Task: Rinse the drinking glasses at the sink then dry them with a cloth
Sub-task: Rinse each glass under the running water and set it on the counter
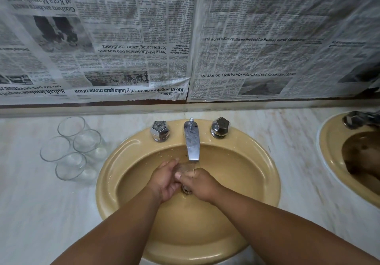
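Both my hands are inside the tan sink [127,147], under the chrome spout [192,141]. A clear drinking glass [186,167] is held between them beneath the spout, and water runs over it. My left hand [164,179] cups the glass from the left. My right hand [198,183] grips it from the right with the thumb across the front. Most of the glass is hidden by my fingers. Several more clear glasses [72,148] stand upright in a cluster on the counter left of the sink. No cloth is in view.
Two chrome tap knobs [160,131] [220,129] flank the spout. A second tan sink [333,141] with its own tap lies at the right edge. The pale marble counter [30,203] surrounds both. Newspaper sheets [185,38] cover the wall behind.
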`<move>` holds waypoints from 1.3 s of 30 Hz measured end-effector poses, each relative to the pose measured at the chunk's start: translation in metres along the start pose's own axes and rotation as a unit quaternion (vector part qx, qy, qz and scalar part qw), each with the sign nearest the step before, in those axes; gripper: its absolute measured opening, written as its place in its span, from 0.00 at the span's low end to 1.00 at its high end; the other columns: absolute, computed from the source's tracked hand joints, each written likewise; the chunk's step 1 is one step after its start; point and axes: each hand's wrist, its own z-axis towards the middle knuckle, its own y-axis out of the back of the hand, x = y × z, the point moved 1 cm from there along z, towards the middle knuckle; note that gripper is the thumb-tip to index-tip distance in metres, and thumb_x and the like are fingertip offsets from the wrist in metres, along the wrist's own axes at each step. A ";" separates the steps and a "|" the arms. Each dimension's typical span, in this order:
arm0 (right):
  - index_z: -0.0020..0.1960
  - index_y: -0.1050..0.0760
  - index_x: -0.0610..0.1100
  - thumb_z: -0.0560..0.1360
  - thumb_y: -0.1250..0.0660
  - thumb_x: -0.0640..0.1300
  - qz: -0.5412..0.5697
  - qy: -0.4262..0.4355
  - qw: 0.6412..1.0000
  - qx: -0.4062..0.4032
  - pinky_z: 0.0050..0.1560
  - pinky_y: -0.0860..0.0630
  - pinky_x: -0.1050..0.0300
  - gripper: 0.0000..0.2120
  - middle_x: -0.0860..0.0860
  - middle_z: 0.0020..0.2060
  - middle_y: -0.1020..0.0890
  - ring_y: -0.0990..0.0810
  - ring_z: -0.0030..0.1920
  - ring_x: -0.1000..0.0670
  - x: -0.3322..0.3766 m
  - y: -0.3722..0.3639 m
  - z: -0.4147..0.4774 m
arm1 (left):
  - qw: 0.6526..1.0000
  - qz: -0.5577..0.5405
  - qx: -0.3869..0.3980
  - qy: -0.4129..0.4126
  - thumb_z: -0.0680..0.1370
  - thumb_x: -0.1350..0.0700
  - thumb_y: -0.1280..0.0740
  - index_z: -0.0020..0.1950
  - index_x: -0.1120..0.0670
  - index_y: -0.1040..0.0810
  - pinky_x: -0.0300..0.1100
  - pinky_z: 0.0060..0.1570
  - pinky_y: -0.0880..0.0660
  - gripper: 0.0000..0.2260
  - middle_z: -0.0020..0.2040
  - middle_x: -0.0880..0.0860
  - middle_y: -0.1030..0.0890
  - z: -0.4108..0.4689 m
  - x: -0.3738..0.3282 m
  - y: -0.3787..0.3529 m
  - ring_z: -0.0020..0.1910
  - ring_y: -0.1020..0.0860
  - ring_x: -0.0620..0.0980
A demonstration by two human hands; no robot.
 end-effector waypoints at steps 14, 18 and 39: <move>0.47 0.17 0.53 0.82 0.37 0.61 -0.157 0.078 0.984 -0.022 0.54 0.24 0.53 0.15 0.55 0.45 0.15 0.19 0.49 0.53 0.004 0.013 -0.004 | 0.996 0.029 0.032 0.084 0.85 0.46 0.38 0.51 0.61 0.14 0.36 0.24 0.25 0.21 0.39 0.56 0.16 -0.005 -0.005 0.001 0.26 0.22 0.49; 0.41 0.15 0.57 0.84 0.35 0.56 -0.013 -0.011 1.000 0.007 0.39 0.28 0.62 0.16 0.59 0.29 0.20 0.26 0.33 0.59 0.009 0.002 -0.001 | 0.999 0.031 -0.016 0.013 0.81 0.51 0.29 0.69 0.66 0.23 0.44 0.32 0.18 0.22 0.51 0.62 0.15 0.004 -0.004 0.001 0.36 0.15 0.55; 0.55 0.26 0.49 0.83 0.36 0.55 0.296 -0.226 0.909 -0.187 0.27 0.33 0.58 0.10 0.49 0.38 0.19 0.25 0.27 0.50 -0.002 0.019 0.003 | 0.970 0.230 -0.008 -0.080 0.82 0.52 0.31 0.58 0.56 0.22 0.43 0.31 0.23 0.10 0.44 0.55 0.15 0.003 0.008 -0.032 0.31 0.19 0.52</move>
